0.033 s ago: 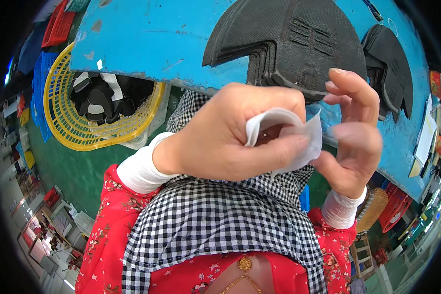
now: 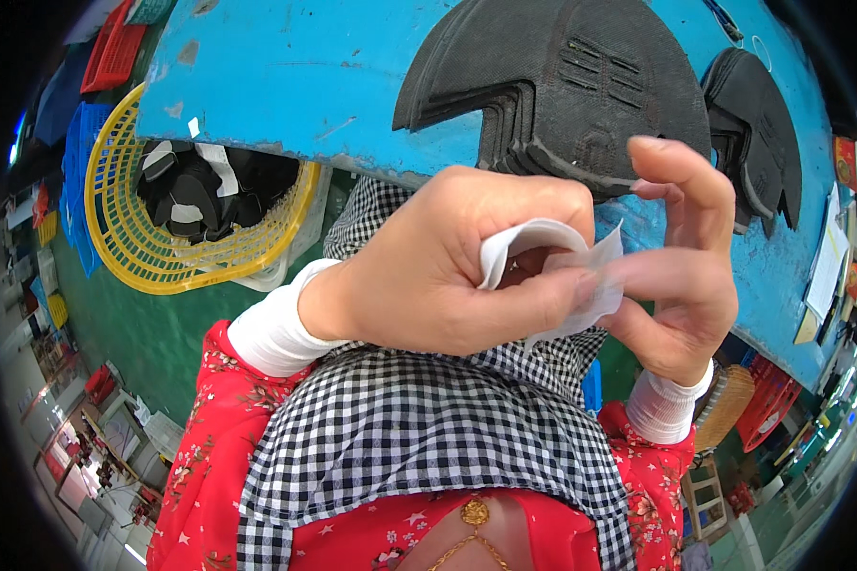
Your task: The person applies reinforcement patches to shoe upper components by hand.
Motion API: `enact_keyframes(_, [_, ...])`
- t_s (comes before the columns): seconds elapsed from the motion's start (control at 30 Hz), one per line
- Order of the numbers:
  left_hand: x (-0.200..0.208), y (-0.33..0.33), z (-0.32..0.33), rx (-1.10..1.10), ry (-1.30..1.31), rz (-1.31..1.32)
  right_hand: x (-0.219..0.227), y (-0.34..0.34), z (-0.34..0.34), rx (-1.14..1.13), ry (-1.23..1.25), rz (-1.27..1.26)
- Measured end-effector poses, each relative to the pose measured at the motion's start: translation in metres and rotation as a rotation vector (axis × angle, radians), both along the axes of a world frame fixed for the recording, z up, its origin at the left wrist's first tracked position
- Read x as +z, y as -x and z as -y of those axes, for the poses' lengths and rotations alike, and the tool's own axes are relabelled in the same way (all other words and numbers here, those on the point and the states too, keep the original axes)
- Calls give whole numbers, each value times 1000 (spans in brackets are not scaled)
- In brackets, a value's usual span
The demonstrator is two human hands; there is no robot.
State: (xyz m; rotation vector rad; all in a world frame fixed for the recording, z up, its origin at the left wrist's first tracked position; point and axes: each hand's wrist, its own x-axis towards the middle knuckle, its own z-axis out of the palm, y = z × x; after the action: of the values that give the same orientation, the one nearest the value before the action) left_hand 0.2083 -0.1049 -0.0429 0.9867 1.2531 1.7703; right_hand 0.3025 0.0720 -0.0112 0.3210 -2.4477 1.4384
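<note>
My left hand [image 2: 467,262] is closed around a curled white sheet [image 2: 543,235], which is bent into an open roll with its free edge toward the right. Its material, paper or thin fabric, is hard to tell. At that free edge, my right hand [image 2: 681,262] has its thumb and index finger bent together on the sheet, while its other fingers are raised and curved. Just beyond both hands, a stack of black rounded textile pieces [image 2: 628,86] with notched edges lies on the blue table [image 2: 286,86].
Left of the table stands a yellow plastic basket [image 2: 114,238] holding black pieces with white patches. A second stack of black pieces [image 2: 757,133] lies at the right. Papers [image 2: 826,262] rest along the table's right edge. A red basket [image 2: 771,404] is below.
My right index finger has come down and left onto the free edge of the white sheet, closer to the thumb. My left hand has barely moved.
</note>
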Motion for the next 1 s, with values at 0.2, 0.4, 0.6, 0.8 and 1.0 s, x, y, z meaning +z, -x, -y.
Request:
enact_keyframes(0.2, [0,8,7,91,107,-64,9,-7,-18,116,-299,-152])
enact_keyframes(0.4, [-1,26,24,460,193,72,0,-29,-21,-176,-101,-428])
enact_keyframes(0.6, [-7,48,36,497,-126,100,25,-31,-18,-272,430,-6])
enact_keyframes(0.8, [26,20,15,302,326,85,8,-15,3,-600,328,77])
enact_keyframes(1.0, [25,26,2,211,291,-591,-1,-9,10,-584,327,11])
